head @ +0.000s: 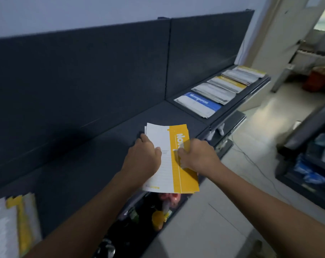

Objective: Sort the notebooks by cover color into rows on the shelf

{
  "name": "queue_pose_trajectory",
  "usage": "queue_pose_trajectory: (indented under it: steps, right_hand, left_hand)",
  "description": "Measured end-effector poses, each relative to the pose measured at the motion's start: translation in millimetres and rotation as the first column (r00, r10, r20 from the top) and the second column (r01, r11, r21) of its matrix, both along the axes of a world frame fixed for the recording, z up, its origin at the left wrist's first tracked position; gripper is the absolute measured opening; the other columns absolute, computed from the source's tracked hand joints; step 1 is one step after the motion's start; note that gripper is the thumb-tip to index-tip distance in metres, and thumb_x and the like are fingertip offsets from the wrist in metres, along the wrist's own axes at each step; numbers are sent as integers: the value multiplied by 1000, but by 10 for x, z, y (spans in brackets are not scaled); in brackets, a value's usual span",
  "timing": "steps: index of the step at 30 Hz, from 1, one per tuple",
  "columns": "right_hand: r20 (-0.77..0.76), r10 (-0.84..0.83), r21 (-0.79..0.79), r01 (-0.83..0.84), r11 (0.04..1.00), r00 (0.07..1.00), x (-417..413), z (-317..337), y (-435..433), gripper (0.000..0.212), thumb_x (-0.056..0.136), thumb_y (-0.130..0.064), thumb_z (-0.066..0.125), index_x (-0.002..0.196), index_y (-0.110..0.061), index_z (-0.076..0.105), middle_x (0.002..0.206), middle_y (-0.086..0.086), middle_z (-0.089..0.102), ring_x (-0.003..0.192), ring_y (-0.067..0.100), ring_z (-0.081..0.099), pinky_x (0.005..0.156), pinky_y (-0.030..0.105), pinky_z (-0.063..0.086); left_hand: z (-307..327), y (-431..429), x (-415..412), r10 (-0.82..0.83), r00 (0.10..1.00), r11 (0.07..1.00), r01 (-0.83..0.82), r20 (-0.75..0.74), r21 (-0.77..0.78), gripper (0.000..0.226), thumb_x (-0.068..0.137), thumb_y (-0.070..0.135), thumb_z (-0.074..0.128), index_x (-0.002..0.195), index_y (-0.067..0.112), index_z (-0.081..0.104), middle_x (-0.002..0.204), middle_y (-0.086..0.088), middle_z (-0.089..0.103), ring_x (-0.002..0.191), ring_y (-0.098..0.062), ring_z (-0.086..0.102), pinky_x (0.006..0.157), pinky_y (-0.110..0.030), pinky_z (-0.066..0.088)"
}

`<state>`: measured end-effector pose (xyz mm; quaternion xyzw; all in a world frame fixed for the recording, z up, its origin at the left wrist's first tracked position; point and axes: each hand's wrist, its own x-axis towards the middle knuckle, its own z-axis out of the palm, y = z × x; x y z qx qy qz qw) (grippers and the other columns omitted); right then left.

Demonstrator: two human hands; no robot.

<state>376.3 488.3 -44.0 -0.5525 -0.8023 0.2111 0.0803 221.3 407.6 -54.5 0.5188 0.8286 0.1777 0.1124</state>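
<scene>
A small stack of yellow-and-white notebooks [173, 175] is held over the front edge of the dark grey shelf [94, 155]. My left hand [143, 157] grips its white left side. My right hand [199, 155] grips its yellow right side. Farther right on the shelf lies a blue-and-white notebook [199, 104], then an overlapping row of yellow-and-white notebooks [230, 82] running toward the far end. Another yellow-and-white stack [14, 226] lies blurred at the shelf's near left end.
A dark back panel [102, 71] rises behind the shelf. Lower shelves under the front edge hold bottles and packets [158, 216]. A tiled floor [223, 211] lies to the right, with a dark rack of blue packs [312, 164] and a doorway beyond.
</scene>
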Motion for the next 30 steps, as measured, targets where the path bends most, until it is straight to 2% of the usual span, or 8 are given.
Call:
queue_pose_trajectory:
  steps: [3,6,9,13,17,20,26,30]
  right_hand:
    - [-10,-63,31,63,997,998,440,-22,450,40,92,-43,53,64,-15,46,64,2,52,65,27,57,49,31,34]
    - [2,-107,55,106,993,994,822,-24,811,38,92,-45,51,69,-14,48,70,4,56,72,30,59,54,33,39]
    - [10,-153,43,152,987,988,1143,-44,1140,39,91,-44,51,67,-13,50,66,3,56,65,24,59,52,32,41]
    - [-10,-197,15,197,980,980,1447,-65,1590,39,93,-43,47,72,-13,62,71,1,68,71,23,64,70,37,56]
    - [-12,-249,-37,248,968,969,1635,-78,2021,34,93,-44,47,84,-15,63,81,2,71,80,25,67,77,43,58]
    - [26,-267,-41,268,962,963,1767,-81,2381,31,94,-43,48,88,-15,62,86,3,71,83,25,66,79,43,58]
    - [49,-328,-32,330,944,943,1946,-92,3212,27,93,-40,52,80,-17,56,85,2,65,81,25,64,64,33,49]
    - [55,-364,-9,366,931,930,2023,-104,3766,24,90,-44,52,83,-21,54,89,1,64,81,23,63,54,29,40]
  left_hand:
    - [4,528,410,-43,999,999,43,-16,-11,57,101,38,40,137,-5,34,131,-20,50,112,-36,53,89,-42,43]
    - [30,957,767,-83,996,996,83,-23,-8,55,99,38,42,135,-4,36,129,-20,52,110,-35,54,85,-41,43]
    - [64,1349,1068,-128,992,992,128,-9,-13,48,98,37,44,128,-1,40,124,-18,54,104,-33,56,78,-38,42]
    - [81,1868,1327,-176,984,984,175,-21,-25,39,97,39,44,120,7,42,118,-11,55,90,-22,48,71,-35,38]
    - [57,2385,1498,-227,974,974,227,-10,-27,48,98,37,44,131,2,39,118,-11,54,90,-20,46,71,-34,38]
    - [15,2778,1606,-275,961,961,275,11,-1,47,99,34,46,130,-2,41,114,-14,56,94,-24,53,72,-33,40]
    - [-49,3733,1703,-330,944,942,330,-14,53,32,99,34,45,116,7,45,101,-6,59,77,-19,53,61,-31,43]
    - [-86,4348,1745,-352,936,935,352,-8,37,35,99,35,44,121,7,43,109,-12,60,87,-26,56,62,-34,40]
